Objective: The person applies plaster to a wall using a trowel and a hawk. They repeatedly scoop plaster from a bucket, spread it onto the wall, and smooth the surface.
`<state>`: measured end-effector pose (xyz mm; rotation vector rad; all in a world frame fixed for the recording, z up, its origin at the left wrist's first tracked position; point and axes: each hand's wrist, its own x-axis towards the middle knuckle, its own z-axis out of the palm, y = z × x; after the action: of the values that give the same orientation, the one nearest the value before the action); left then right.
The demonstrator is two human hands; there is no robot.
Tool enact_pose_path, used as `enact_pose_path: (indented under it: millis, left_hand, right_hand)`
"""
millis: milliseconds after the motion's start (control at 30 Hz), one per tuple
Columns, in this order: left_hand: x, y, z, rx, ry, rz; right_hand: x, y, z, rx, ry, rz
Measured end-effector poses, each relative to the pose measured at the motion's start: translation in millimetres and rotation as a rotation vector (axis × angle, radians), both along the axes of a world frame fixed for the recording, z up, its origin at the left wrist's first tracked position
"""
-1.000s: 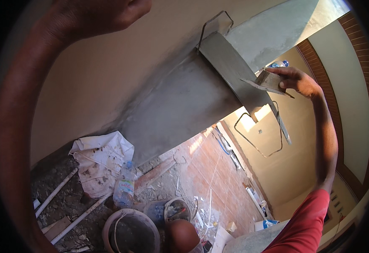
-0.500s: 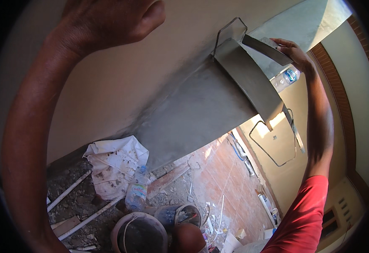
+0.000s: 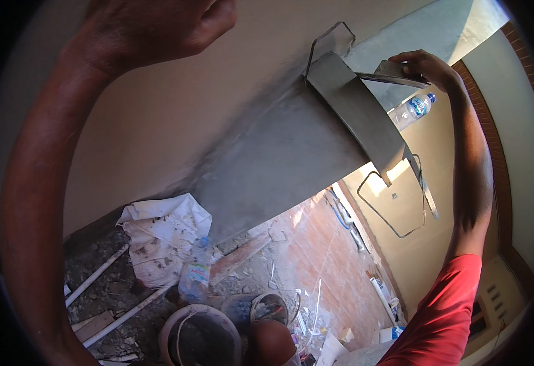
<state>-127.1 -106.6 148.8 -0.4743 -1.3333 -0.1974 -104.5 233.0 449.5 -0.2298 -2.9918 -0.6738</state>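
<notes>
My left hand point(image 3: 181, 24) is closed at the top left in front of the beige wall point(image 3: 145, 122); what its curled fingers hold, if anything, is hidden. My right hand point(image 3: 422, 68) grips a grey plastering float point(image 3: 389, 76), whose long edge reaches to the top part of a grey cement-coated strip point(image 3: 352, 110). This strip lies across a smooth grey cement ledge point(image 3: 261, 165), with bent wire clamps point(image 3: 313, 46) at both ends. A plastic water bottle point(image 3: 413, 110) lies just below my right hand.
Below are a white stained sack point(image 3: 157, 226), another bottle point(image 3: 195, 274), buckets point(image 3: 197, 338) and pipes point(image 3: 96, 274) among rubble. A tiled floor point(image 3: 309, 244) stretches right toward a beige wall point(image 3: 413, 256). My knee point(image 3: 270, 341) shows at the bottom.
My right hand with the float has moved up from the middle of the strip to near its upper end, then turned slightly. The whole view has shifted a little.
</notes>
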Motion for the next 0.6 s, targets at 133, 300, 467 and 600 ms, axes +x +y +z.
enact_pose_path:
  millis: [133,300,467,600]
  left_hand:
    - [-35.8,5.4,0.7,0.016,0.162,0.184]
    - [-29.0,12.3,-1.7,0.059,0.134,0.104]
    - [-7.8,2.7,-2.0,-0.005,0.088,0.010]
    - [-22.9,6.9,-0.1,0.017,0.162,0.027]
  right_hand:
    - [52.8,-0.3,14.4,-0.186,0.041,-0.101]
    - [69.7,4.2,11.3,-0.658,-0.031,-0.011]
    - [10.9,11.6,-16.2,-0.345,-0.202,0.274]
    - [-17.4,9.4,-41.2,0.117,-0.099,0.415]
